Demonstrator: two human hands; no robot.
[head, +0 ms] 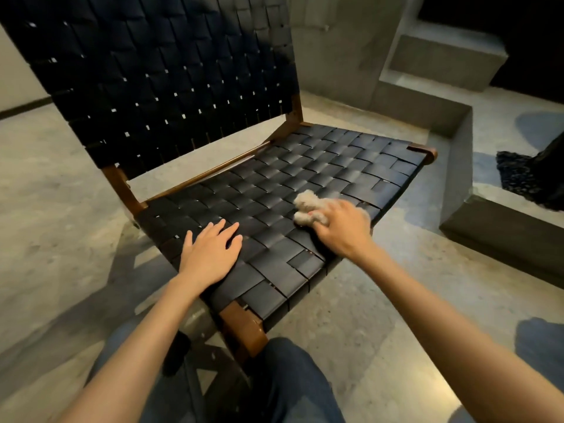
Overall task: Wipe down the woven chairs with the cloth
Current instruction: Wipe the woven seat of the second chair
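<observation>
Head view looks down on a woven chair standing on a grey concrete floor; its seat and upright backrest are both made of black straps interlaced in a basket pattern, set in a brown wooden frame that shows at the corners and along the rail between seat and back.

The left hand lies flat on the near left part of the seat, palm down, fingers straight and slightly spread, holding nothing; its forearm runs back toward the camera.

The right hand is on the right part of the seat, close to that side's edge; its fingers are curled round a bunched, fluffy beige cloth, which sticks out past the fingertips on the far left of the hand and touches the straps. The two hands are apart, with a stretch of bare weave between them.

A knee in dark blue trousers sits at the near edge, just beside the chair's near wooden corner; concrete steps rise at the far right, behind the chair; a piece of dark fabric lies on a ledge at the right edge, well apart from the chair.
</observation>
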